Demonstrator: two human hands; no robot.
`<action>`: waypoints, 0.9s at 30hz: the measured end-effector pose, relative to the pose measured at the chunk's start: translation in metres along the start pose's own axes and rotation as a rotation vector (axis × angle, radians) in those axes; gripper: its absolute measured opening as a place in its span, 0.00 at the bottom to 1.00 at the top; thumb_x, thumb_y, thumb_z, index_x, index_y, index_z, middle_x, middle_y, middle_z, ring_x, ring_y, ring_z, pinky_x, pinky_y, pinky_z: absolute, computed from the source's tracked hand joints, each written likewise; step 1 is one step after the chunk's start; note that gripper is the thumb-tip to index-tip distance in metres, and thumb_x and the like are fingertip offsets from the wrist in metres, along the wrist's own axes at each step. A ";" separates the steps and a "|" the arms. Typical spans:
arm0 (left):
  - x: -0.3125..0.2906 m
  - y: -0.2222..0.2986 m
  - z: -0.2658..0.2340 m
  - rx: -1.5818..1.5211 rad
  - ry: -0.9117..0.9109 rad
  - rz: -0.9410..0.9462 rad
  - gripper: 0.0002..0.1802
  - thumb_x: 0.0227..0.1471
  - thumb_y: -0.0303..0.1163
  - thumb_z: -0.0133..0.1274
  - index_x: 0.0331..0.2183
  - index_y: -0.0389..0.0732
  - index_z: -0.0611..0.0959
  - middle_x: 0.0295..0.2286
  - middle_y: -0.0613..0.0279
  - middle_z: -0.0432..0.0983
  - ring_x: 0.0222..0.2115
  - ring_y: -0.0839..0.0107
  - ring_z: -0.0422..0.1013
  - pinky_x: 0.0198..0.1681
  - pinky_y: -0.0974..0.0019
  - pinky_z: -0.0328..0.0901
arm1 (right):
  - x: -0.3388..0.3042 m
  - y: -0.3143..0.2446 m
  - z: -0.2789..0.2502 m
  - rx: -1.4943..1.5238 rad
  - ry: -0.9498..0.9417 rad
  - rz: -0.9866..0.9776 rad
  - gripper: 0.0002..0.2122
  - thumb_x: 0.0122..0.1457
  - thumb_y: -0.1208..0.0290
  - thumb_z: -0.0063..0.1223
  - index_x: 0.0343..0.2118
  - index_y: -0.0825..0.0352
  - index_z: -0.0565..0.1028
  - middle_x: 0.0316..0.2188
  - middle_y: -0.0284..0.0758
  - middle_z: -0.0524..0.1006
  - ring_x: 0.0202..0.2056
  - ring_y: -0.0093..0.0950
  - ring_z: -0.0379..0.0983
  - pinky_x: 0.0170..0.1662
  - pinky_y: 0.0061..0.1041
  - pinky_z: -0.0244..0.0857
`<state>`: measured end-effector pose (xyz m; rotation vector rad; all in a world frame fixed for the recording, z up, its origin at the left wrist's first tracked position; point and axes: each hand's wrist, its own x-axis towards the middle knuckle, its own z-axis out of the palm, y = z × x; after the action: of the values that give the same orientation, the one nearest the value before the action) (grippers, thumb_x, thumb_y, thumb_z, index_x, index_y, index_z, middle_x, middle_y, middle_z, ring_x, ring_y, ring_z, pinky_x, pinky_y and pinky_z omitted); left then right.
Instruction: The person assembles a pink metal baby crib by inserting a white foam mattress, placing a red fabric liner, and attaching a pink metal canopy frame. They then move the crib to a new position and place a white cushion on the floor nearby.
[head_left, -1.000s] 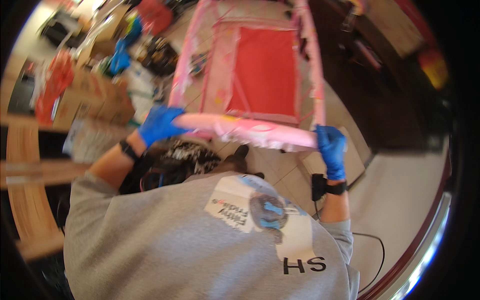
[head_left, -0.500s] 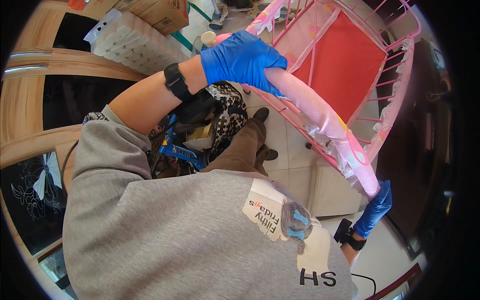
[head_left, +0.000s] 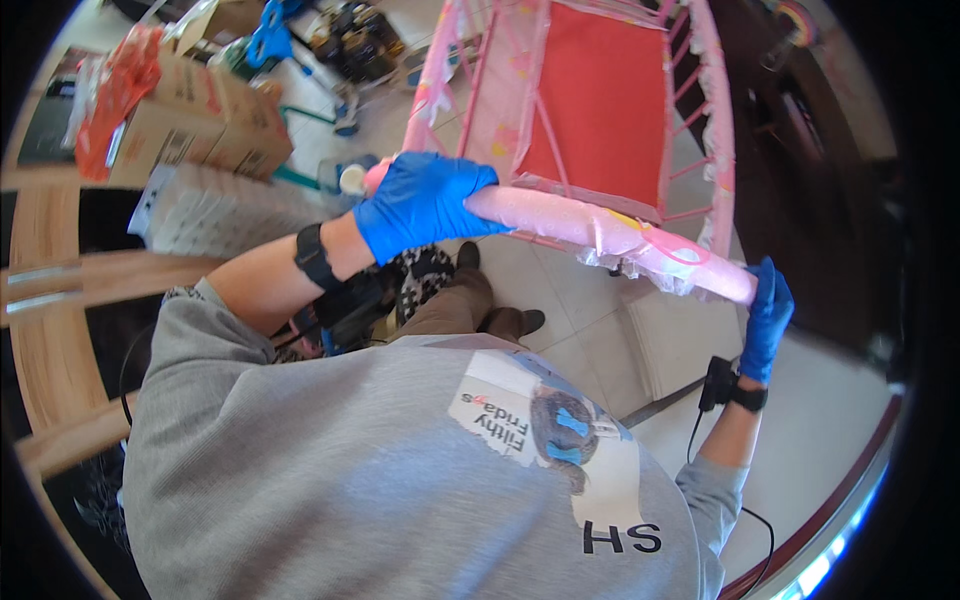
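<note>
A pink metal crib [head_left: 718, 150] with thin bars stretches away in front of me. Its near end rail [head_left: 590, 225] is wrapped in pink padded cloth with a ruffled trim, and a red panel [head_left: 600, 105] lies inside the frame. My left hand [head_left: 430, 200], in a blue glove, is closed around the left part of this rail. At the rail's right end, my right hand [head_left: 767, 315], also gloved in blue, wraps round the padding. Both hands' fingers are partly hidden by the gloves' backs and the rail.
Cardboard boxes [head_left: 205, 120] with an orange plastic bag [head_left: 120, 100] stand at the left, over wrapped white rolls [head_left: 225, 210]. Wooden cabinets [head_left: 60, 240] line the left side. A white box-like piece [head_left: 670, 335] is on the tiled floor [head_left: 570, 280]. Dark furniture [head_left: 830, 230] rises at the right.
The crib now runs more straight ahead, its near rail closer to level. My right hand is higher in view, and more of the boxes at left shows. Both hands keep their hold.
</note>
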<state>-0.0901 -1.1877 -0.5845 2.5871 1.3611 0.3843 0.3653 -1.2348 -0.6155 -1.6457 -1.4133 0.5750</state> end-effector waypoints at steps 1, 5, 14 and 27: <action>0.005 0.013 0.004 -0.005 -0.042 -0.017 0.20 0.36 0.54 0.61 0.25 0.50 0.80 0.21 0.64 0.76 0.23 0.60 0.74 0.25 0.61 0.68 | 0.002 0.009 -0.007 0.035 0.019 0.010 0.13 0.61 0.66 0.48 0.29 0.73 0.76 0.23 0.31 0.75 0.26 0.17 0.66 0.31 0.20 0.62; 0.016 0.043 0.016 -0.165 -0.173 -0.067 0.23 0.40 0.55 0.58 0.32 0.48 0.80 0.27 0.60 0.78 0.29 0.60 0.75 0.31 0.62 0.68 | 0.004 0.048 -0.017 0.137 0.081 0.030 0.12 0.60 0.67 0.50 0.28 0.72 0.76 0.23 0.31 0.76 0.26 0.17 0.66 0.33 0.20 0.63; 0.038 0.071 0.050 -0.303 -0.334 -0.003 0.30 0.46 0.57 0.53 0.40 0.42 0.74 0.30 0.48 0.76 0.31 0.50 0.74 0.33 0.56 0.68 | -0.018 0.078 -0.009 -0.079 0.694 -0.024 0.18 0.62 0.62 0.42 0.49 0.68 0.70 0.45 0.37 0.72 0.42 0.29 0.69 0.47 0.26 0.62; 0.199 -0.006 0.117 -0.659 -0.730 0.584 0.29 0.55 0.54 0.44 0.50 0.43 0.71 0.40 0.50 0.74 0.41 0.57 0.72 0.43 0.60 0.66 | -0.101 -0.006 0.113 0.880 0.552 0.621 0.38 0.57 0.35 0.27 0.57 0.68 0.57 0.46 0.43 0.72 0.46 0.34 0.71 0.49 0.34 0.64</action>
<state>0.0510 -1.0255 -0.6699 2.1409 0.1739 -0.0556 0.2467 -1.2958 -0.6879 -1.3079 -0.1464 0.8430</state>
